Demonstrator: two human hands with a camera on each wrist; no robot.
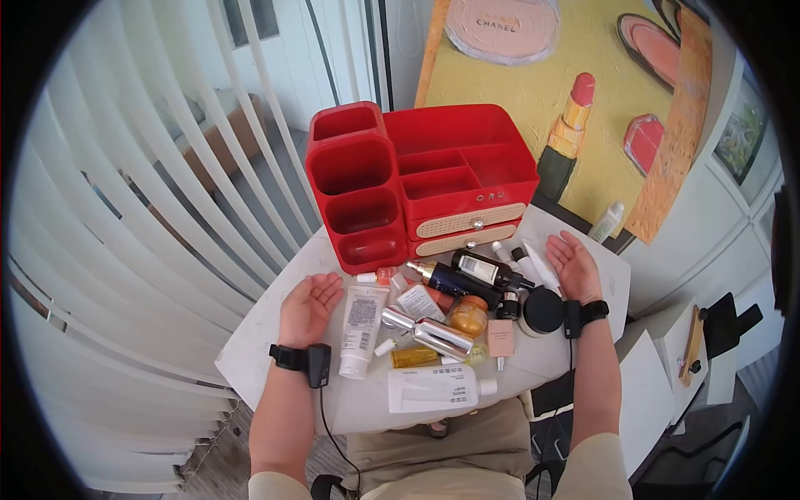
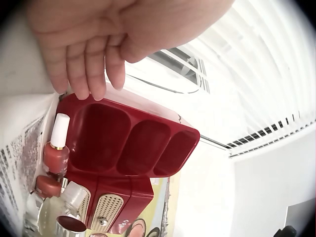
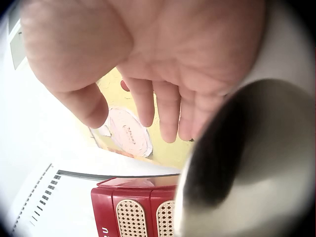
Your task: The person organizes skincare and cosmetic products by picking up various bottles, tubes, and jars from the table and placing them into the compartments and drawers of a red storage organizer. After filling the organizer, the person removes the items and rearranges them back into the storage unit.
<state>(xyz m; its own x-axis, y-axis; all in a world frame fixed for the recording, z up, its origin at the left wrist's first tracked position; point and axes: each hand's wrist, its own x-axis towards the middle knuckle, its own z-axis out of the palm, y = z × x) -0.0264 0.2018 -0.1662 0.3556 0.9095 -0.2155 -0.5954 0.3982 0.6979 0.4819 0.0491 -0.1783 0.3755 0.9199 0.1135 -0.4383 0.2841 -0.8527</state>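
My left hand (image 1: pixel 310 308) lies palm up beside a white printed tube (image 1: pixel 362 332), its fingers relaxed and holding nothing. On the other side my right hand (image 1: pixel 575 265), also palm up and empty, is beside a slim white tube (image 1: pixel 542 268) and above a black-lidded jar (image 1: pixel 542 312). Between the hands lies a pile of bottles, with a silver bottle (image 1: pixel 429 333) on top, an amber-coloured jar (image 1: pixel 468 317) and a dark blue bottle (image 1: pixel 450 281). A red organizer (image 1: pixel 408 187) stands behind them. In the left wrist view, the left hand (image 2: pixel 98 44) is near the organizer's compartments (image 2: pixel 101 136).
A white bottle (image 1: pixel 437 389) lies at the table's (image 1: pixel 242 354) near edge. Behind the right side stands a painting (image 1: pixel 500 92) with a small tube (image 1: pixel 607 222) near its lower edge. Vertical blinds (image 1: pixel 125 208) hang on the left.
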